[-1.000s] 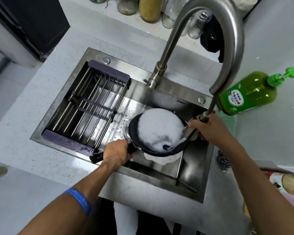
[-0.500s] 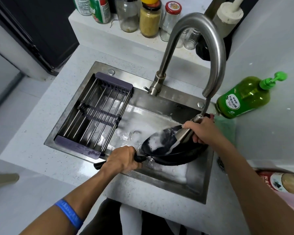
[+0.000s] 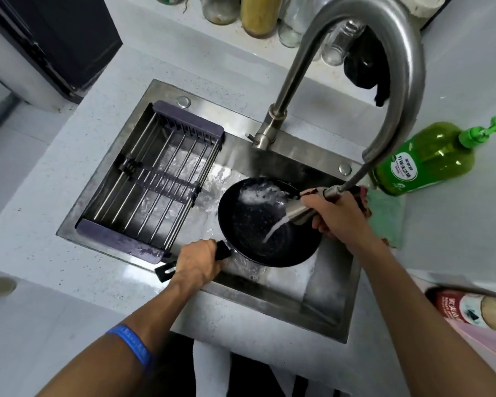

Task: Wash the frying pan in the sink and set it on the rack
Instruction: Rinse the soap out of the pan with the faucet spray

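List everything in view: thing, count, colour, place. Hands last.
frying pan: one, black, tilted over the sink, foam at its far edge
sink: one, steel, set in the counter
rack: one, steel bars with purple ends, across the sink's left half
faucet: one, steel, arching over the sink
spray head: one, steel, pulled out on its hose, streaming water into the pan
soap bottle: one, green, on the counter right of the sink
jars: several, on the back ledge
wristband: one, blue, on the left wrist
left hand: grips the pan handle
right hand: grips the spray head
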